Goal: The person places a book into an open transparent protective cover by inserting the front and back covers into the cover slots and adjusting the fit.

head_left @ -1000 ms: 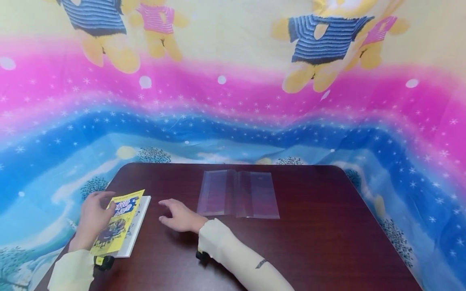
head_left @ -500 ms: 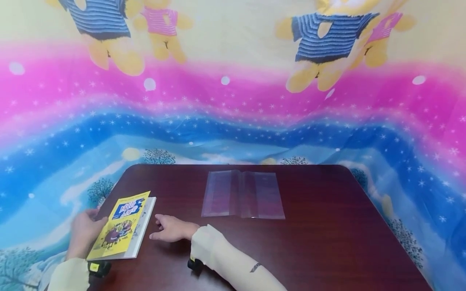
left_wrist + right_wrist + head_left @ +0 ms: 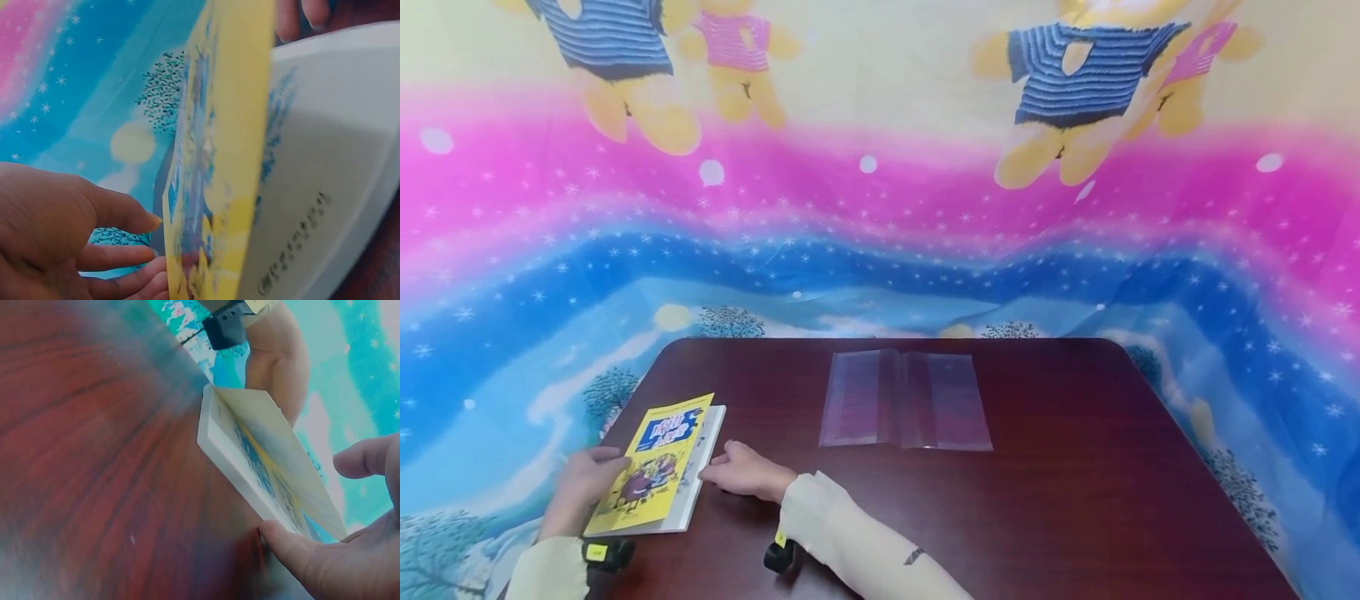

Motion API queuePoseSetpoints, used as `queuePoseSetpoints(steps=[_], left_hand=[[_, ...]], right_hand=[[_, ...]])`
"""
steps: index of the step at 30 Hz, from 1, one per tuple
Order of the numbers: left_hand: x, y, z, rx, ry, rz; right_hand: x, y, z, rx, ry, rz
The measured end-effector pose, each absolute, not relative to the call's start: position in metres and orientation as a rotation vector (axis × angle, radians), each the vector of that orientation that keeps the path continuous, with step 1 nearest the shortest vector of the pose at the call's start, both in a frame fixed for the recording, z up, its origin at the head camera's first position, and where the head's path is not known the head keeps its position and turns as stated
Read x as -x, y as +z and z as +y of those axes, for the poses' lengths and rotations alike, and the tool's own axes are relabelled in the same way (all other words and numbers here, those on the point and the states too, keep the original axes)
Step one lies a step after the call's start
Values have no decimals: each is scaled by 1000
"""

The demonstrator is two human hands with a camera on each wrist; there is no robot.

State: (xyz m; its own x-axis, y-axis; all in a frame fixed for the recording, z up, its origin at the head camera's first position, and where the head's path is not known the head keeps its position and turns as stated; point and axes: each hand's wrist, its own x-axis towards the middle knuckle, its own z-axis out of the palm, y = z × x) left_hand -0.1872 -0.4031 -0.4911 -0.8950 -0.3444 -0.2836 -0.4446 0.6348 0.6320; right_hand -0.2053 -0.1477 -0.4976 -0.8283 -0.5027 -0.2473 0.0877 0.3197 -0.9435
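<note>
I'd steady the book [image 3: 651,487] with the left hand [image 3: 580,487], right hand [image 3: 747,472] under the whole page block; the cover alone may crease. Left fingers extended at the spine, right thumb and finger spread at the open edge. Book: worktop's [image 3: 1060,492] left side, yellow illustrated cover ajar, white pages.

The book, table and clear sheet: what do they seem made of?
Book: likely paper; its thin, smooth cover stands off white pages. Table: polished wood or laminate; reddish-brown grain fits both. Clear sheet: probably glossy plastic; it glints, and the table shows through.
</note>
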Motion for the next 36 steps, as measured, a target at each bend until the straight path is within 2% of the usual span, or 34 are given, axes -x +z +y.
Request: queuePoseSetpoints(steps=[13, 24, 36], left_hand=[[192, -489, -391, 501, 1035, 2813], [189, -491, -387, 534, 1033, 2800], [189, -491, -385, 527, 1010, 2823]], right_hand=[[216, -493, -149, 148, -1782, 1659], [221, -500, -150, 111, -1802, 1573], [224, -507, -149, 229, -1756, 1529]])
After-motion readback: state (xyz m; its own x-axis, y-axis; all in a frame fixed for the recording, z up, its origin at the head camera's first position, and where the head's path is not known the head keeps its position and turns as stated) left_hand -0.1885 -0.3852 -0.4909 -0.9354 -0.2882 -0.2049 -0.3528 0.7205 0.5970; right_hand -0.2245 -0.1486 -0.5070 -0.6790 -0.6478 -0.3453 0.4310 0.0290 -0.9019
